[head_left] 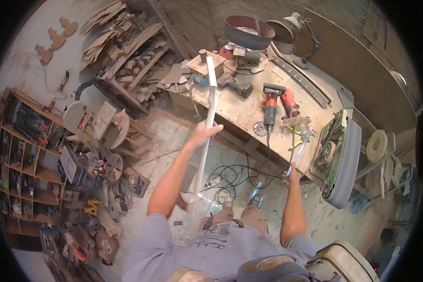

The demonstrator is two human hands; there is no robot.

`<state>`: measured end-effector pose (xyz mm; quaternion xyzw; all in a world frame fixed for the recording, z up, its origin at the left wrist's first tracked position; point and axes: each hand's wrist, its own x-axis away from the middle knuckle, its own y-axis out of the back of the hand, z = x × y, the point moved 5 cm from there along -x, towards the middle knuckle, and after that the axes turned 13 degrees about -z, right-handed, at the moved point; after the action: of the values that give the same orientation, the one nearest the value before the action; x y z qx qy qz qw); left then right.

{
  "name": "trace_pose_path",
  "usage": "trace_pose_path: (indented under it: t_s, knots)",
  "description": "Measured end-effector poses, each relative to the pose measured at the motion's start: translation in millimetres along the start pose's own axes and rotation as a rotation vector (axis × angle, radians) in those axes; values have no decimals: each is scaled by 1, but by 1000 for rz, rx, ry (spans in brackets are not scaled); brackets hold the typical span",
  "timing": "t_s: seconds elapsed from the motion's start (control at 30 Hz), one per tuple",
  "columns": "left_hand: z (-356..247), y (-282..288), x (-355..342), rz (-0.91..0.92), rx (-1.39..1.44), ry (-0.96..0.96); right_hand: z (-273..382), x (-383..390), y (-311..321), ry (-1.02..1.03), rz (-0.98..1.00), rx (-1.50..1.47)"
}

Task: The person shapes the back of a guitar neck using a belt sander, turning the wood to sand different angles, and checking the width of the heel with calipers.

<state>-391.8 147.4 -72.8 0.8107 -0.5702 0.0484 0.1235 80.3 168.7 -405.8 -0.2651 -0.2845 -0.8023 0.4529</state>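
Observation:
My left hand (205, 134) is closed round a long, pale wooden piece (203, 160), which resembles a guitar neck. It slants from near my waist up to the bench's left side, with a flat, wider end at the top. Further right, by the front edge of the bench, my right hand (291, 176) grips a slim tool with a pale blue shaft (300, 155). Its metal head lies over the bench top, beside yellow-handled pliers (293, 133); its exact kind is unclear. Part of a toothed saw blade (189, 178) shows behind the wooden piece.
On the dusty workbench (237, 113) lie a cordless drill (239, 87) and red power tools (271, 105). A belt sander (348, 162) stands at its right end. Black cables (235, 171) coil on the floor near my shoes. Cluttered shelves (37, 174) line the left.

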Motion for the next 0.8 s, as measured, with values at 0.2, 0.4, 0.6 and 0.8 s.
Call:
trace_pose_path:
  t_s: [0.2,0.4,0.6,0.8]
  knots:
    - [0,8,81,176,-20,367,25,11,-21,412,-171,10]
    - [36,1,157,217,-13,686,48,102,-5,1273,-768,270]
    - [63,-18,189,330,25,809,51,220,28,744,-192,-135]
    - [80,-26,216,474,-67,763,117,305,5,958,95,111]
